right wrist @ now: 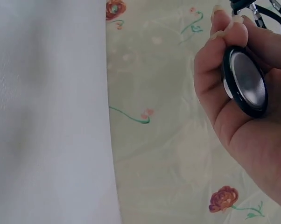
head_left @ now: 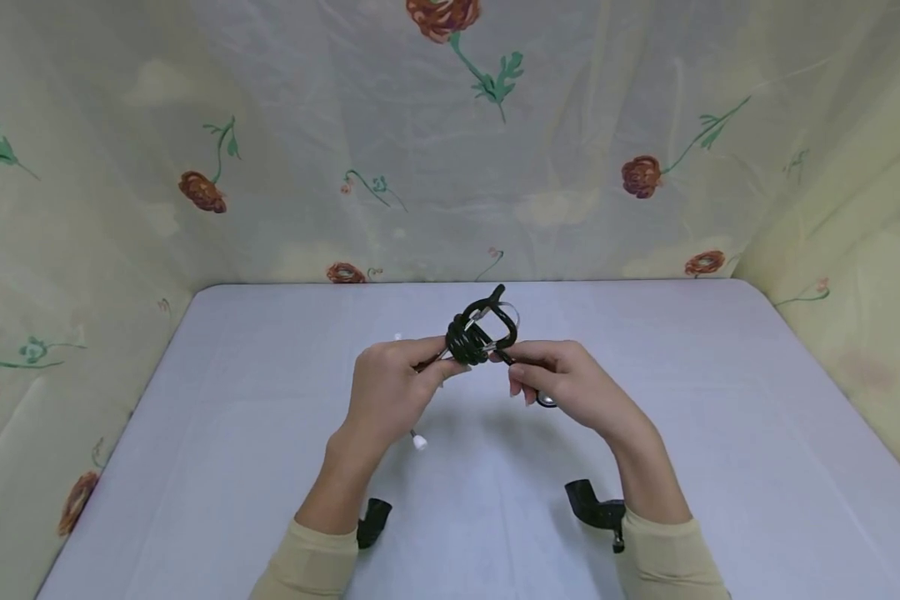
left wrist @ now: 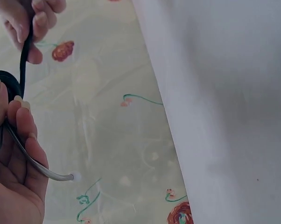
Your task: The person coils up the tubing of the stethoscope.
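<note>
A stethoscope (head_left: 467,340) with black tubing wound into a tight coil is held up above the table between both hands. My left hand (head_left: 393,379) pinches the coil and the metal ear tubes; one tube with a white eartip (head_left: 420,442) sticks out below that hand. In the left wrist view the metal ear tube (left wrist: 42,169) runs out past the fingers. My right hand (head_left: 570,383) pinches the tubing near the chest-piece end. The round chest piece (right wrist: 247,81), black-rimmed with a silvery face, lies against the right palm in the right wrist view.
A white-covered table (head_left: 270,433) spreads beneath the hands. Behind it and at the sides hangs a pale curtain (head_left: 285,100) with printed flowers. Black wrist mounts (head_left: 596,507) show at both cuffs.
</note>
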Demonstrator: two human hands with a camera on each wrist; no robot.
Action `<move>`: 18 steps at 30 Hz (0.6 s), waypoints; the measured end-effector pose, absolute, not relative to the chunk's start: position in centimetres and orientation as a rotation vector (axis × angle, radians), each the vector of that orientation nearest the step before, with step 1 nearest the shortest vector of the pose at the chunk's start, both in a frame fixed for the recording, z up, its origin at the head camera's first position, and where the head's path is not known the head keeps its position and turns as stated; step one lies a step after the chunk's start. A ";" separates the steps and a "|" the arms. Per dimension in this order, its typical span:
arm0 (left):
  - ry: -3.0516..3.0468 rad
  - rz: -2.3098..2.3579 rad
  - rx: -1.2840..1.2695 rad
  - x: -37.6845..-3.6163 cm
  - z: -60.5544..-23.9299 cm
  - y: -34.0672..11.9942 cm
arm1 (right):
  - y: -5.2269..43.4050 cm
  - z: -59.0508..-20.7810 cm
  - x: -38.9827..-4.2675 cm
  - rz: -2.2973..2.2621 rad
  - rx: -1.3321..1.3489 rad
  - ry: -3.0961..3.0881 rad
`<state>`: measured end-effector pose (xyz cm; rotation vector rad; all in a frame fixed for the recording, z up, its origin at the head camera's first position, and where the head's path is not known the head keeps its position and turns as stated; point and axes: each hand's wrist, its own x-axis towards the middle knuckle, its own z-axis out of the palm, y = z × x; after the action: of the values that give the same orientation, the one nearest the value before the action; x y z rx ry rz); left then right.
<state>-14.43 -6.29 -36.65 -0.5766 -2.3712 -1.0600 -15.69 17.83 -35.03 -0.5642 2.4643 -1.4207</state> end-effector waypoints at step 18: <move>-2.502 -0.964 -0.380 -14.9 -37.1 -6.1 | 16.8 -34.5 -15.1 -1.342 -0.508 2.480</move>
<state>-14.86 -6.15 -37.09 -0.3803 -2.5023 -0.9638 -15.15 16.77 -34.53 -0.5081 2.4797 -1.3420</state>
